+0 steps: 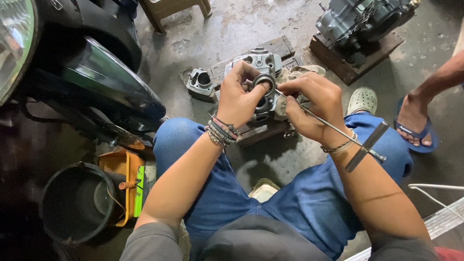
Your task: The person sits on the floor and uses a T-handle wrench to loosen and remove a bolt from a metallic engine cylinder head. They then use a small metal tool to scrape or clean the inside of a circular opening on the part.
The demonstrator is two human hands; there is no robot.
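Left hand (237,96) grips metal ring (264,82) — right hand (309,104) holds T-handle tool (338,130).

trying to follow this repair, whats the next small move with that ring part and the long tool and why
Probably ease the T-handle tool a little further into the ring-shaped part. The left hand pinches the ring above the cylinder head, and the right hand grips the tool's shaft with its tip at the ring's edge, so the tool looks lined up but not yet seated.
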